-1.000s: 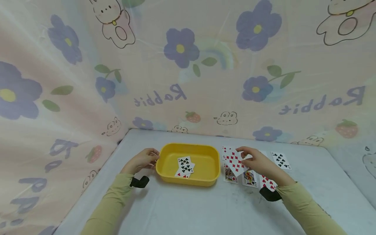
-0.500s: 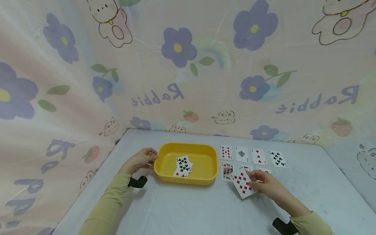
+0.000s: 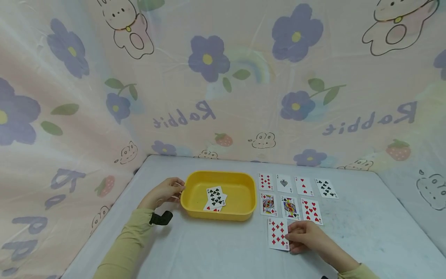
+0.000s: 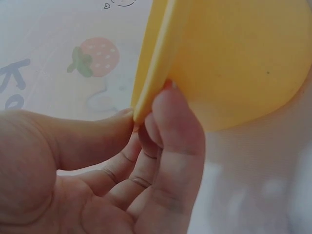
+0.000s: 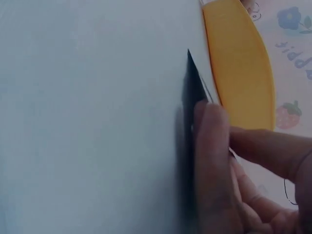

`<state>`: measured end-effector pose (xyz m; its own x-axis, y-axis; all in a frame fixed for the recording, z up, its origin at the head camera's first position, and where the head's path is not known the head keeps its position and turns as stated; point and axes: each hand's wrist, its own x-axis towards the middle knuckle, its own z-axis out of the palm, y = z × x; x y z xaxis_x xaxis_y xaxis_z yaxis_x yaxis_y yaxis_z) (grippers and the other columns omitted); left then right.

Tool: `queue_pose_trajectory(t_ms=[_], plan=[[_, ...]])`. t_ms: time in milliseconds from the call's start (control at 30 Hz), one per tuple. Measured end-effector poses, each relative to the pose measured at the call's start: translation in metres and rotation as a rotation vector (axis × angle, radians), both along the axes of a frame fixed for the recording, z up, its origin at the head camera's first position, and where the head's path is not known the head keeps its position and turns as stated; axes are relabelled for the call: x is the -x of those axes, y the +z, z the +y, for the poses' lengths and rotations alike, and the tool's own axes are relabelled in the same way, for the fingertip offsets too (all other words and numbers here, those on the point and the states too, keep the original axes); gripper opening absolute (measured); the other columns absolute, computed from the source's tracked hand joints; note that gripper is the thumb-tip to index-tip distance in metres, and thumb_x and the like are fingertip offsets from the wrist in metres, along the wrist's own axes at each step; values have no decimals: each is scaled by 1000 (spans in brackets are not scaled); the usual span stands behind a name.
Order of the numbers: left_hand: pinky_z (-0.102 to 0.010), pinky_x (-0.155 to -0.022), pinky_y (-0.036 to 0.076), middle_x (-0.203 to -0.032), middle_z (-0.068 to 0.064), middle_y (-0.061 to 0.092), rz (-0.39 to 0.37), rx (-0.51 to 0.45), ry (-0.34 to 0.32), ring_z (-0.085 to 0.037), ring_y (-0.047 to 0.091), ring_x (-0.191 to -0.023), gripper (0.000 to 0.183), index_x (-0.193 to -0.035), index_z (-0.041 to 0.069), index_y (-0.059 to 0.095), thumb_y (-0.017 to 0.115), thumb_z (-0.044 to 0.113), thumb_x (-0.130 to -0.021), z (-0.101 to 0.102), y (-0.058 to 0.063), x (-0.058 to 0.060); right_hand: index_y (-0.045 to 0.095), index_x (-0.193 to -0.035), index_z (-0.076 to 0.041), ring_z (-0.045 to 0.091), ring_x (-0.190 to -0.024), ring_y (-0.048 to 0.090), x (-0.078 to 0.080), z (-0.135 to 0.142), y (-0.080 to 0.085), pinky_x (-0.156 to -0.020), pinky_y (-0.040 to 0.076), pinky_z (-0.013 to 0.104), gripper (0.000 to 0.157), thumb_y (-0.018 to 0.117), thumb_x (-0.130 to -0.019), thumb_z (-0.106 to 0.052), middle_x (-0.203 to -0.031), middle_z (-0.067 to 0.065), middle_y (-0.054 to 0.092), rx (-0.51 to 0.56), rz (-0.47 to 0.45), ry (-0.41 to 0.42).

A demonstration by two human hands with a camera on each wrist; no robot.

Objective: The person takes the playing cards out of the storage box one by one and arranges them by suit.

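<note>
My right hand (image 3: 306,237) pinches a ten of diamonds playing card (image 3: 277,233) by its right edge, in front of the rows of cards. In the right wrist view the card (image 5: 195,83) appears nearly edge-on between thumb and fingers, tilted off the white table; the head view cannot tell whether its far edge touches. My left hand (image 3: 163,193) holds the left rim of a yellow tray (image 3: 218,215). The left wrist view shows thumb and forefinger pinching that rim (image 4: 158,63). Inside the tray, a clubs card (image 3: 216,196) overlaps a hearts card (image 3: 213,209).
Right of the tray, face-up cards lie in two rows. The back row has a diamonds card (image 3: 266,181), an ace of spades (image 3: 284,183), a hearts card (image 3: 304,186) and a clubs card (image 3: 326,188). In front are two face cards (image 3: 268,204) and a hearts card (image 3: 311,211).
My right hand has carried the ten of diamonds from over the back row toward the front, straightening it below the second row. The left hand stays on the tray rim.
</note>
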<state>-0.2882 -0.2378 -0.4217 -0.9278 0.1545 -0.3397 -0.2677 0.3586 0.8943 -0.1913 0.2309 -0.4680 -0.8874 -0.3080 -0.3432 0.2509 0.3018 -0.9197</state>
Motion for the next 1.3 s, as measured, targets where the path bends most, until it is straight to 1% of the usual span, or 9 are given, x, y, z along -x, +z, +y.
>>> queue_pose_trajectory(t_ms=[167, 333, 400, 467, 600, 833, 1067, 1100, 1300], plan=[[-30, -64, 55, -93, -15, 59, 14, -14, -6, -20, 59, -73, 22, -116, -4, 47, 51, 10, -100, -1, -2, 1, 55, -104, 10, 21, -62, 67, -2, -7, -2, -60, 58, 37, 31, 70, -86, -11, -75, 11, 68, -2, -18, -13], [-30, -65, 55, -94, -16, 59, 10, -14, -13, -20, 59, -74, 23, -117, -4, 47, 51, 11, -100, -2, -1, 1, 55, -102, 9, 21, -62, 67, -1, -12, -1, -59, 58, 37, 31, 71, -85, -12, -73, 12, 68, -32, -28, -24], [-30, -66, 55, -94, -17, 59, 10, -9, -20, -20, 59, -75, 24, -117, -5, 46, 51, 11, -100, -2, -1, 0, 56, -100, 7, 21, -61, 67, 0, -14, -1, -59, 58, 37, 29, 71, -85, -12, -72, 11, 68, -48, -26, -20], [-30, -66, 55, -94, -17, 59, 6, -11, -7, -20, 59, -75, 23, -116, -4, 47, 52, 10, -99, -1, -1, 0, 56, -99, 6, 21, -60, 67, 2, -15, 0, -58, 58, 37, 28, 72, -85, -12, -70, 11, 67, -62, -22, -13], [-31, -66, 56, -95, -17, 59, 9, -6, -7, -21, 59, -76, 23, -117, -5, 47, 52, 10, -99, 0, 0, -1, 57, -96, 4, 20, -59, 67, 6, -16, 1, -57, 57, 36, 24, 72, -85, -12, -68, 11, 67, -79, -19, 4], [-32, -67, 56, -96, -17, 58, 12, -2, -11, -22, 59, -77, 24, -118, -5, 47, 51, 9, -100, 0, 0, -1, 57, -94, 4, 19, -57, 66, 8, -16, 0, -54, 57, 35, 22, 71, -85, -11, -67, 11, 66, -85, 5, 40], [-31, -66, 56, -95, -16, 60, -2, 11, 14, -21, 59, -76, 22, -117, -4, 48, 51, 10, -100, 1, 0, -1, 57, -94, 3, 18, -55, 65, 8, -18, 1, -53, 57, 34, 23, 72, -85, -12, -66, 11, 65, -147, 10, 18], [-31, -66, 56, -95, -17, 60, 2, 13, 9, -21, 59, -76, 22, -117, -4, 48, 50, 10, -100, 0, 0, -2, 57, -94, 3, 18, -55, 65, 9, -18, 1, -53, 57, 34, 22, 71, -85, -12, -66, 10, 65, -150, 11, 18], [-31, -66, 56, -97, -17, 59, 8, 17, 8, -21, 59, -76, 23, -118, -4, 48, 50, 11, -100, 0, 1, -2, 56, -91, 4, 17, -54, 65, 8, -20, 1, -53, 57, 34, 19, 70, -85, -8, -66, 11, 66, -114, 29, 27]])
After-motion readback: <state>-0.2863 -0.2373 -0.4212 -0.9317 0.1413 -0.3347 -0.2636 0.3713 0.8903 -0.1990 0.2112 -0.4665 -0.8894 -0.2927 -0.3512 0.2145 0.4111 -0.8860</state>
